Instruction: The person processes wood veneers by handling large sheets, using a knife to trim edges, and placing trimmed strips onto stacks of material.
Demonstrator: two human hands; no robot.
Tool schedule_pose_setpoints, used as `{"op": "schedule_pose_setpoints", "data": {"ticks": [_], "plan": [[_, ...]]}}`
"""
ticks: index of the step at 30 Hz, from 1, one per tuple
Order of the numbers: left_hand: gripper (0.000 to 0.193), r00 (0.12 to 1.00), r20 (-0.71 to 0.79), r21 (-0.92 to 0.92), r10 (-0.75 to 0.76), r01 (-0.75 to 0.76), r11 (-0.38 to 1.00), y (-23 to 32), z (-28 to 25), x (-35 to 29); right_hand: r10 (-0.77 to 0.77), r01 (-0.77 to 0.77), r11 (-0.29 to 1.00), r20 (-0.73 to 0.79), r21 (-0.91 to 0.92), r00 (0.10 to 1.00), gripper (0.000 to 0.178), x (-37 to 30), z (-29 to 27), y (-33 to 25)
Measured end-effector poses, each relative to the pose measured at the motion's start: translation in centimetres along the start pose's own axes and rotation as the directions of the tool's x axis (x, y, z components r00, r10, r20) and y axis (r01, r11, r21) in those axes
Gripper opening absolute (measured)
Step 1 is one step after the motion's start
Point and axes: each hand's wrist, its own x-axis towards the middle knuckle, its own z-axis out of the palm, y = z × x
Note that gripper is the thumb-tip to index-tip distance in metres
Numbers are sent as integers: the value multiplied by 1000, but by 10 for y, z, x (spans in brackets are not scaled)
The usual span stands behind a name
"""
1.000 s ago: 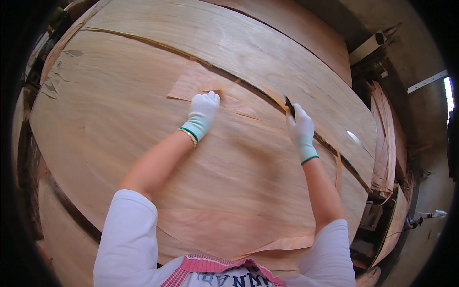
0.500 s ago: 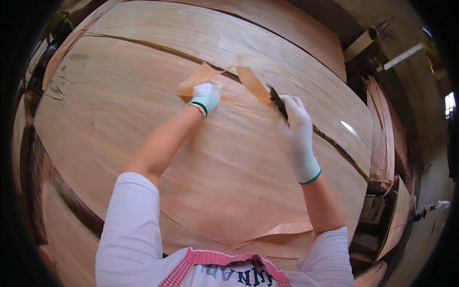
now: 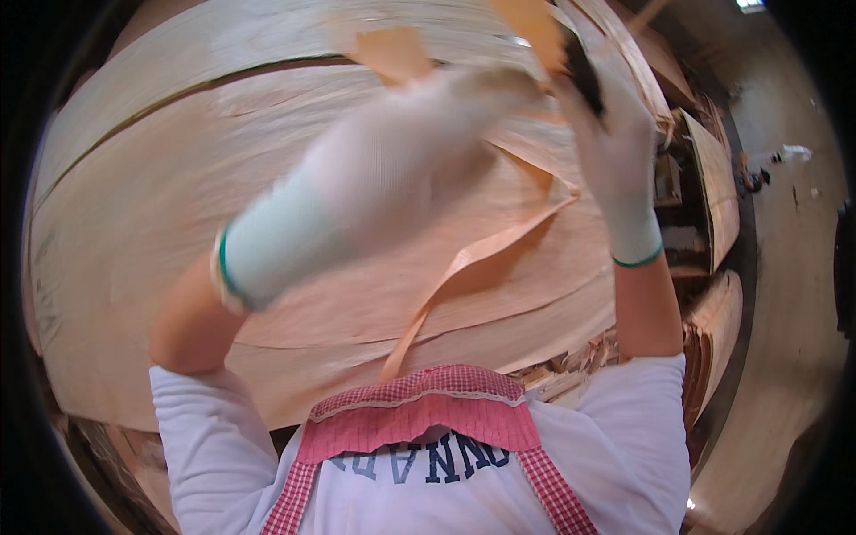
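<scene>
My left hand (image 3: 383, 156), in a white knit glove with a green-edged cuff, is blurred as it reaches across the veneer sheet (image 3: 134, 232). Its fingers look closed near an orange-tan strip of veneer (image 3: 530, 31), though smearing hides the exact grip. Another part of thin veneer (image 3: 392, 53) shows just above this glove. My right hand (image 3: 620, 143), gloved alike, is closed around a dark, narrow tool that looks like a knife (image 3: 581, 73). The fingers of both hands are close together. Below them a long, twisted veneer strip (image 3: 464, 259) lies across the sheet.
A dark gap (image 3: 214, 82) runs between the sheets on the far side. Stacked veneer (image 3: 713, 192) stands to the right, beside a floor (image 3: 789, 241) with scattered bits. Broken veneer scraps (image 3: 571, 370) lie by the near edge, close to my apron (image 3: 410, 415).
My view has shifted toward the right side of the stack. The left hand has swung up and right to the right hand, and the veneer has been lifted. The knife stays in my right hand.
</scene>
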Motion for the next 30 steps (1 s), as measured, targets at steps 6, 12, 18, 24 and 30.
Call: {"op": "schedule_pose_setpoints", "data": {"ticks": [6,12,18,24,30], "plan": [[37,881,466,-411,86,130,902,26,12,-43,514,-399,464,-127,-791,849,39,-253,-259,185],[28,717,128,-250,-685,692,677,-79,23,-142,600,-408,-778,-758,-478,-256,43,-541,-463,89],[26,834,87,-173,-544,551,816,-100,56,-100,475,-919,-25,-814,-393,335,51,-425,-397,179],[31,911,255,-162,-324,370,915,-66,58,-64,831,-652,487,-79,582,550,32,-114,-143,213],[30,894,159,-95,-418,435,895,-72,31,-96,481,-457,692,116,558,869,22,158,34,98]]}}
